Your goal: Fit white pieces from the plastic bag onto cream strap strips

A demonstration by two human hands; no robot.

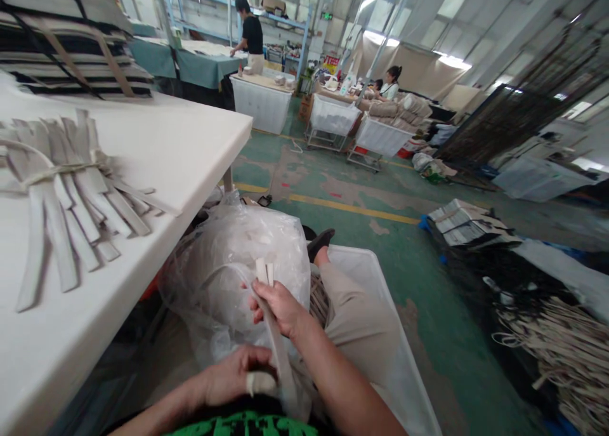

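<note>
My right grip (275, 306) pinches the off-white fabric strips (280, 355) before the clear plastic bag (266, 233) | short ends jut forward, long axis runs back toward me | my left grip (240, 371), beside the rear stretch, is nearer that part; its closure I cannot tell.

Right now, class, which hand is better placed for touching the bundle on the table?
Probably the left hand: the table and bundle lie on that side, and the right hand is gripping pale strips.

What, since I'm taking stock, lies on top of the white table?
Tied pale strips and a strapped stack of layered material. The tabletop beneath them is hidden.
</note>
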